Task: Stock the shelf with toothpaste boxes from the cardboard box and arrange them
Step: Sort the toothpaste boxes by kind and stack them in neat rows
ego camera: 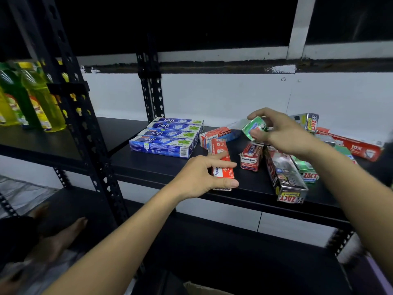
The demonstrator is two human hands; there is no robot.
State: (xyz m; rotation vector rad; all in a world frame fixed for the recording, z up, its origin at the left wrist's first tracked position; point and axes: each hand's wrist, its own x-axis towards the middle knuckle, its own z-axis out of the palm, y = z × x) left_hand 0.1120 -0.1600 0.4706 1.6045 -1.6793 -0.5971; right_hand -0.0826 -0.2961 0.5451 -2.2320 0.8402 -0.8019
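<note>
Head view: the left hand [197, 177] curls its thumb and fingers round the near end of a red toothpaste box [222, 158] that lies on the black shelf [159, 167], close to the front edge. The right hand [282, 135] pinches one end of a green toothpaste box [254, 127] between thumb and fingertips, lifted just above a loose pile of red, green and silver boxes further right. Four blue boxes [165, 137] lie in a neat row at the left of the shelf, just beside the red ones.

These boxes are likely light, thin card with a tube inside, stiff along their length but easy to dent at the end flaps; several ends already look crumpled. A hold across the long sides near the middle would probably steer them better than a pinch on one end. The glossy silver box [285, 177], whose end hangs over the front edge, may be slippery.

Only a corner of the cardboard box [204, 289] shows at the bottom edge, so what is left in it cannot be told. The right forearm covers part of the pile, the green box is blurred, and the far right is too smeared to count boxes.
</note>
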